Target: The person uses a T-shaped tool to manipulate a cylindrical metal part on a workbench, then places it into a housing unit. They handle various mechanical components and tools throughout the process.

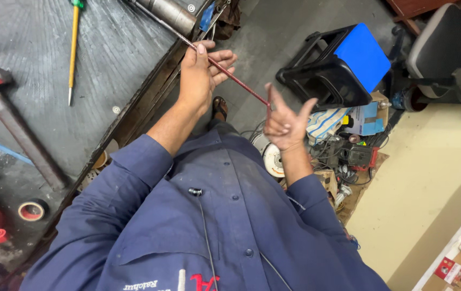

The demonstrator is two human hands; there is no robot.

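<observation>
your left hand grips the thin red rod near the desk edge, your right hand pinches its far end with fingers spread, and the rod looks part way out of the metal tube.

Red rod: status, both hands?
Left hand grips thin red rod near workbench edge. Right hand pinches its free end. Nothing obstructing.
</observation>
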